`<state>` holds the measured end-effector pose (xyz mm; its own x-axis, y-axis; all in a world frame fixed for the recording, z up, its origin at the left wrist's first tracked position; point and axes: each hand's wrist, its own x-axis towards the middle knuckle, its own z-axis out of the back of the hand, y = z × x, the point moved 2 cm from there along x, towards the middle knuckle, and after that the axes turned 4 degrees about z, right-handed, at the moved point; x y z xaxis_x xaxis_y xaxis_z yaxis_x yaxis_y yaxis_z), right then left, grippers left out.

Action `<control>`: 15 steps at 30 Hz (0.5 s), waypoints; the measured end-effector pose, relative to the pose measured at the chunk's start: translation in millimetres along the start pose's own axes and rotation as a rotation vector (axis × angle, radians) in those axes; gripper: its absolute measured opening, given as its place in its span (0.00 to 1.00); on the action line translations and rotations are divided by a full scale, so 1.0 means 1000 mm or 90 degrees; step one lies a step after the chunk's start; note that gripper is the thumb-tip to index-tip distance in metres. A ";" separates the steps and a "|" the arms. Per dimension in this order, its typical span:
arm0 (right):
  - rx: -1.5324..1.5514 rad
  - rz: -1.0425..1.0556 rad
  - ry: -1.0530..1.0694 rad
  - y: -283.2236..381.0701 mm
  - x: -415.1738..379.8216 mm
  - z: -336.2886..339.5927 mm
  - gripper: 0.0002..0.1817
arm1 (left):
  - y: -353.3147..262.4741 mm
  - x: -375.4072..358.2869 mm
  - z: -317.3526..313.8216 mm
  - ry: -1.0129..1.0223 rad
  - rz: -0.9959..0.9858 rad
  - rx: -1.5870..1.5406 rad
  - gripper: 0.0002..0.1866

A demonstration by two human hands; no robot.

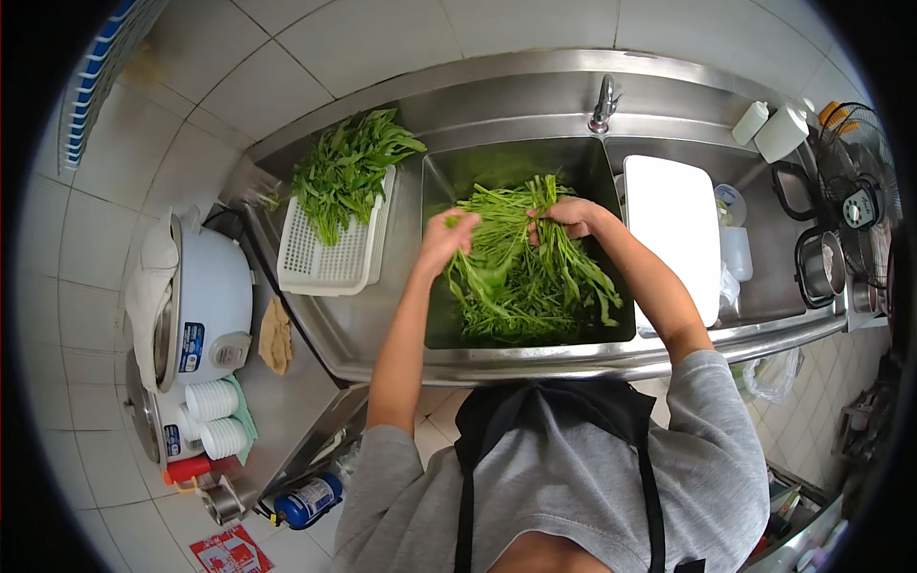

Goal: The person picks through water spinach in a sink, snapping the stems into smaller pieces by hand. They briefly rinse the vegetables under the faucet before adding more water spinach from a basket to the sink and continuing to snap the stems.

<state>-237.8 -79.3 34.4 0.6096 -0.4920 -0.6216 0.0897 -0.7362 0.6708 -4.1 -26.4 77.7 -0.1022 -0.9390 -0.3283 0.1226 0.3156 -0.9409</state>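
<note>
Long leafy green stems fill much of the steel sink basin. At the basin's left side my left hand is closed on some green stems, with leaves hanging below it, slightly blurred. My right hand is closed around a bunch of stems near the upper right of the pile; part of its fingers is hidden by the greens. To the left, a white perforated basket holds more leafy greens.
Behind the basin stands a faucet. A white board lies over the right basin, beside plastic containers. Pans and white bottles are at the far right. A rice cooker and stacked cups stand left.
</note>
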 end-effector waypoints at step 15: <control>-0.163 0.115 -0.057 0.026 -0.021 0.002 0.16 | 0.013 0.002 -0.047 0.207 0.068 0.385 0.12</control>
<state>-249.5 -89.1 64.6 0.5629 -0.6513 -0.5089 0.1882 -0.4985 0.8462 -49.5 -18.0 60.7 -0.3375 -0.7886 -0.5139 0.6671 0.1848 -0.7216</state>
